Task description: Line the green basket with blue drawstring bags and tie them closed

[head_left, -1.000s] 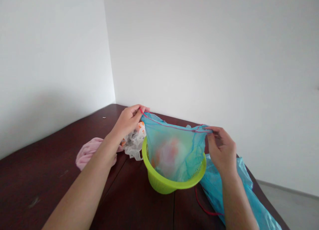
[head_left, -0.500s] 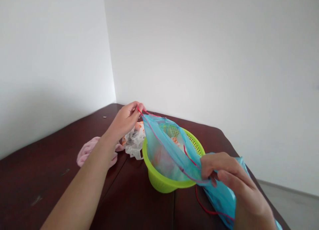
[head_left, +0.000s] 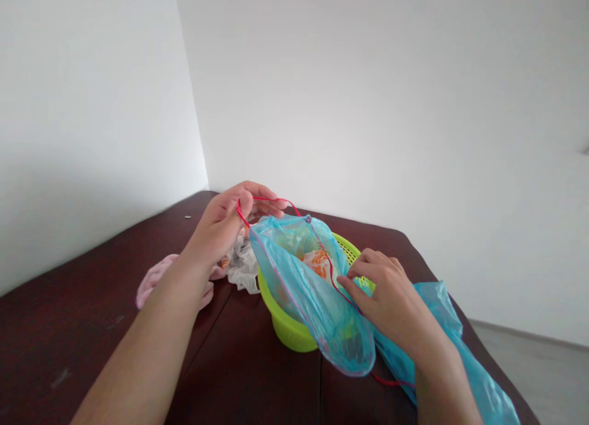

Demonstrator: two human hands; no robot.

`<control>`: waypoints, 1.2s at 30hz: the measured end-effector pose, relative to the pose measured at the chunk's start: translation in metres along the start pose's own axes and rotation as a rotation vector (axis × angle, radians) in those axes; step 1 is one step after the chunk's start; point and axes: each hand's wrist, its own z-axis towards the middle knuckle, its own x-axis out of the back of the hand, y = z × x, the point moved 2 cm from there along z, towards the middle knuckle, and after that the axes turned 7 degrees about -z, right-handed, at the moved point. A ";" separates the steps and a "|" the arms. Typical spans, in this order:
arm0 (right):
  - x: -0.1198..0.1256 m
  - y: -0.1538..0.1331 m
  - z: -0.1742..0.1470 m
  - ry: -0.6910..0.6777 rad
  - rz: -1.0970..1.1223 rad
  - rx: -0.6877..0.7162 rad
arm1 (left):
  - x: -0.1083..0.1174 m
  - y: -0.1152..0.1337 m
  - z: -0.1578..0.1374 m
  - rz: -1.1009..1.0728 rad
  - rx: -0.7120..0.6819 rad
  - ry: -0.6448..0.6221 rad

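A thin blue plastic drawstring bag [head_left: 304,290] lies with its mouth open over a yellow-green plastic basket [head_left: 292,333]. My left hand [head_left: 239,213] is at the bag's far left corner, with the red drawstring [head_left: 276,199] caught round the thumb and running past the fingers. At the far right side of the mouth, my right hand [head_left: 381,284] has its fingers curled at the bag's edge, the thumb touching the cord. The exact grip is partly hidden. A crumpled white-and-orange plastic bag [head_left: 317,262] shows inside the basket. The blue bag's near edge droops over the basket's front rim.
To the left of the basket lie a crumpled white plastic bag [head_left: 243,265] and a folded pink cloth [head_left: 159,278], partly behind my left forearm. More blue plastic [head_left: 478,363] spreads along the right edge of the dark brown table [head_left: 257,376]. White walls stand behind.
My right hand has moved up and left, letting the near edge of the blue bag drop. The left hand has shifted slightly left, its fingers more spread and the drawstring drawn into a wider loop.
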 end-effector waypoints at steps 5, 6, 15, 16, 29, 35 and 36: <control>0.001 0.005 0.000 -0.007 -0.032 0.020 | -0.006 0.009 -0.005 -0.035 -0.011 -0.100; 0.001 0.005 0.000 -0.005 -0.015 0.032 | -0.009 0.011 -0.006 -0.048 -0.012 -0.110; 0.001 -0.011 -0.002 -0.085 0.072 0.136 | -0.020 0.023 -0.018 -0.157 0.007 -0.160; 0.001 -0.013 -0.004 -0.100 0.086 0.160 | -0.020 0.023 -0.018 -0.158 -0.001 -0.148; 0.018 0.002 0.002 0.251 0.795 -0.159 | -0.017 0.026 -0.003 -0.226 -0.055 0.052; 0.039 0.013 0.001 0.540 1.213 -0.194 | -0.026 0.029 -0.003 -0.305 0.123 0.002; 0.042 0.014 -0.001 0.568 1.191 -0.195 | -0.026 0.028 -0.003 -0.327 0.135 -0.008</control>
